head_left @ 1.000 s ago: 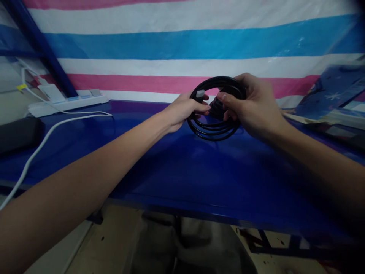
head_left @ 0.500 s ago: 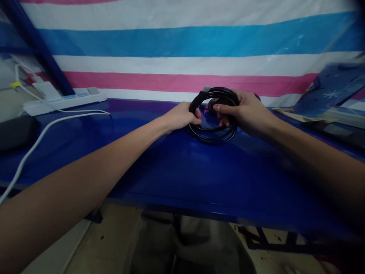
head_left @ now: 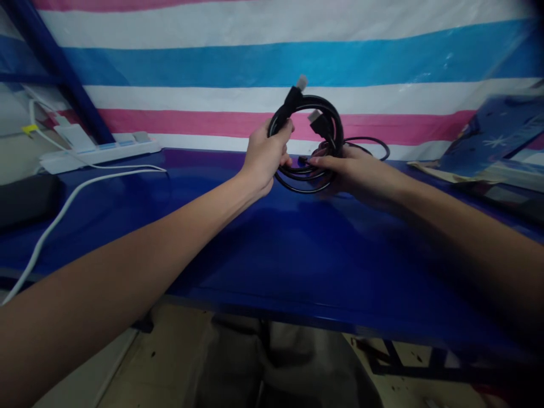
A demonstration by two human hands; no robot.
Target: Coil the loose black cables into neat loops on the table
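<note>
My left hand (head_left: 264,156) is closed around the left side of a coiled black HDMI cable (head_left: 338,126), lifted upright above the table. One plug (head_left: 296,93) with a pale cap points up over that hand, and a second plug (head_left: 321,123) sits inside the loop. At the coil's lower right, my right hand (head_left: 361,173) is closed on a thinner black cable (head_left: 380,143), which loops out behind its fingers. A small dark plug (head_left: 303,160) shows by the right thumb tip. The right fingers are partly hidden behind the coil.
The blue table (head_left: 280,255) runs beneath both hands, backed by a striped sheet (head_left: 204,65). To the left are a white power strip (head_left: 123,150), a white cord (head_left: 63,207) and a dark case (head_left: 28,201). A blue box (head_left: 480,136) stands at right.
My left hand has raised the HDMI cable coil and tilted it up, so both plugs now show. My right hand has dropped slightly, and the thinner cable's loop shows behind it.
</note>
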